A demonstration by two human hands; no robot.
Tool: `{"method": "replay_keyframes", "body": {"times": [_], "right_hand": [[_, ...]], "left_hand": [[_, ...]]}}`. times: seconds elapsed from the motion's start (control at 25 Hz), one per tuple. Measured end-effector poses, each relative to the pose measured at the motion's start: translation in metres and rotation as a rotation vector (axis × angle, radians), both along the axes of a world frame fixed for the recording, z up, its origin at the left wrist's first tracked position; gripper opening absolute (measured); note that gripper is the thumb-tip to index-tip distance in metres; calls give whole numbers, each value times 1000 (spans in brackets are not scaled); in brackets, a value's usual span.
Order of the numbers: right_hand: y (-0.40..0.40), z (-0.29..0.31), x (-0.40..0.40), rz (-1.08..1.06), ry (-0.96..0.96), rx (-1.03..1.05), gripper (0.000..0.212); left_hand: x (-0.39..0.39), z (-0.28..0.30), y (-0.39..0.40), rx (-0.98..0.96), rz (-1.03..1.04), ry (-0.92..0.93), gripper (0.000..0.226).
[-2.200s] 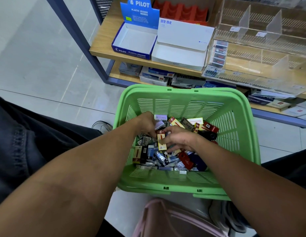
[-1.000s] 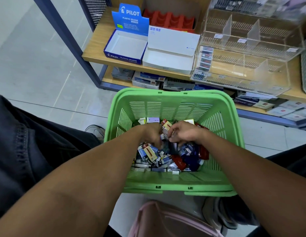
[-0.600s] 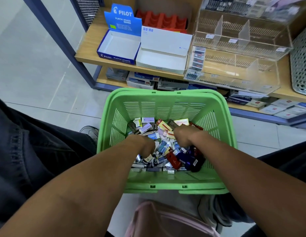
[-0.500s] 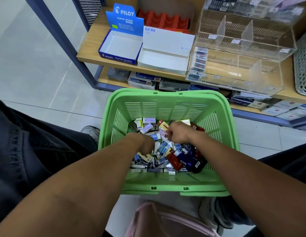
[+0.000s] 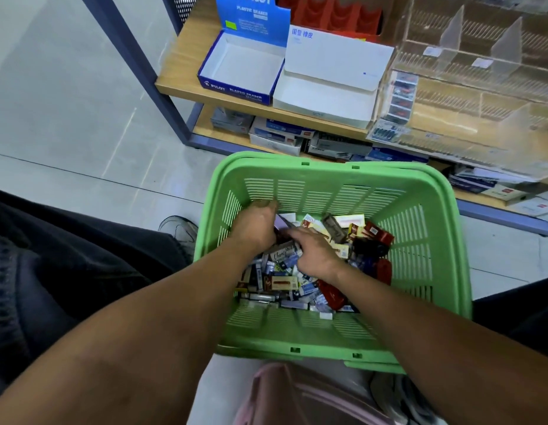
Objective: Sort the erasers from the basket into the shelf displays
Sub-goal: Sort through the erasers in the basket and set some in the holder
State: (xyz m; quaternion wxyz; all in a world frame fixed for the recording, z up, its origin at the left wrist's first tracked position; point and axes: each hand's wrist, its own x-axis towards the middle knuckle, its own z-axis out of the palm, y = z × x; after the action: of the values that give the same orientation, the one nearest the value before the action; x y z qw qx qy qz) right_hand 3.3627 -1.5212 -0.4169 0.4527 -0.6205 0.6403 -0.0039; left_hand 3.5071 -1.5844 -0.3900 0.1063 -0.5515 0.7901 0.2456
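Both forearms reach fwd into the green basket (image 5: 432,240). Our left hand (image 5: 255,223) sits at the far-left inner corner, back of hand up, fingers curled down round a pale purple eraser (image 5: 281,223); grip itself mostly hidden under the knuckles. Our right hand (image 5: 315,250) lies just beside it, touching the pile of erasers (image 5: 285,277), index finger stretched toward the purple one; rest of fingers tucked under, so we can't tell if it holds anything. Pile fills the basket floor; many packs too small/blurred to read, one cream sleeve shows cursive script, not legible. On the wooden shelf (image 5: 180,72) beyond: blue Pilot display box (image 5: 245,62), marked "PILOT" and "PLASTIC ERASER", top of its header cut off by frame edge; white display box (image 5: 331,78) w/ blue Chinese characters on its lid; clear acrylic divider display (image 5: 481,87), right part cut off. Red tray (image 5: 331,13) behind, partly hidden. Lower shelf boxes unreadable.
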Motion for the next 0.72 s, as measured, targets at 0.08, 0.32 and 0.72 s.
{"method": "replay_keyframes", "body": {"times": [0.08,0.32,0.72], "right_hand": [[5,0,-3,38,-64,16,64],[-20,13,-27,-485,-81,-42,36],[-12,-3,4,125,88,-5,70]], "left_hand": [[3,-6,7,39,-112,-77,62],[3,-7,15,180,-4,-208,21],[4,-12,5,412,128,-131,53]]}}
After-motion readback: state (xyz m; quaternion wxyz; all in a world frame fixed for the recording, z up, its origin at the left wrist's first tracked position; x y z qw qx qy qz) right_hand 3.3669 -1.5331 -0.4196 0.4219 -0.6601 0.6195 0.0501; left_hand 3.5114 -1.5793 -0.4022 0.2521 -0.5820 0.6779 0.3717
